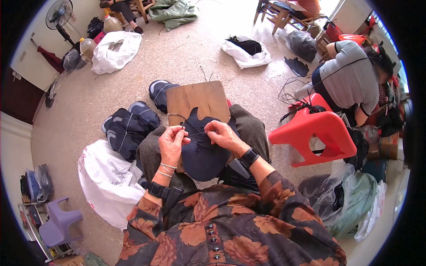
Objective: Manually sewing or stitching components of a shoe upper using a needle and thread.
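A dark navy cloth piece [204,162], rounded at the near end and with pointed tips at the far end, lies over my lap against a wooden board [195,95]. Above it my left hand [172,142] is closed in a pinch on a thin dark cord [195,134]. The cord runs across the cloth toward my right hand [223,136]. My right fingers are also pinched, at the cord's other side; their tips are partly hidden. A thin light-and-dark strand [175,115] arcs over the board near my left fingertips.
Tied navy bundles [128,126] and a white sack [108,181] are on the floor to my left. A red plastic stool [317,133] stands at my right, near a bent-over person [350,73]. Plastic bags [355,199] lie at lower right, a purple stool [60,221] at lower left.
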Available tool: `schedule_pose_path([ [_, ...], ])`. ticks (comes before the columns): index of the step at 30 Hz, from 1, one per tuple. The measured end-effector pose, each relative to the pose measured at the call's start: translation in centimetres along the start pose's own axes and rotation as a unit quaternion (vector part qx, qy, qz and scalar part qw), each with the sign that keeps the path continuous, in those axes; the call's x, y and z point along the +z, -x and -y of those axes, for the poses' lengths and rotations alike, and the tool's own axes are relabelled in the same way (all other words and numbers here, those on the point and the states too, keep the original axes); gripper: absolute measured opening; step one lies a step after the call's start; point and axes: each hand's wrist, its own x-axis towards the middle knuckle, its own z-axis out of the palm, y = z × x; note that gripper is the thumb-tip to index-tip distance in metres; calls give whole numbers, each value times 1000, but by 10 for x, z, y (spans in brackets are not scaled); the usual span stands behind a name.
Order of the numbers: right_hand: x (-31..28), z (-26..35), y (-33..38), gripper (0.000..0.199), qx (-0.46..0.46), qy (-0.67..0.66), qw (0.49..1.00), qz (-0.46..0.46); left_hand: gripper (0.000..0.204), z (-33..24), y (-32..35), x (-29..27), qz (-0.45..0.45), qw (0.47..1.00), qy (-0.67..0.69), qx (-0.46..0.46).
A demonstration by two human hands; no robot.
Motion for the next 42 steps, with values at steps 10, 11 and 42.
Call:
schedule_pose_path([
  [10, 28, 13, -43, 16, -74, 368, 927, 19, 12, 13, 12, -9, -14, 1000, -15, -2],
  [11, 29, 10, -44, 16, -74, 368, 927, 19, 12, 13, 11, -9, -15, 1000, -15, -2],
  [42, 26, 10, 33, 14, -322, 260, 899, -146, 19, 9, -8, 38, 32, 985, 59, -158],
])
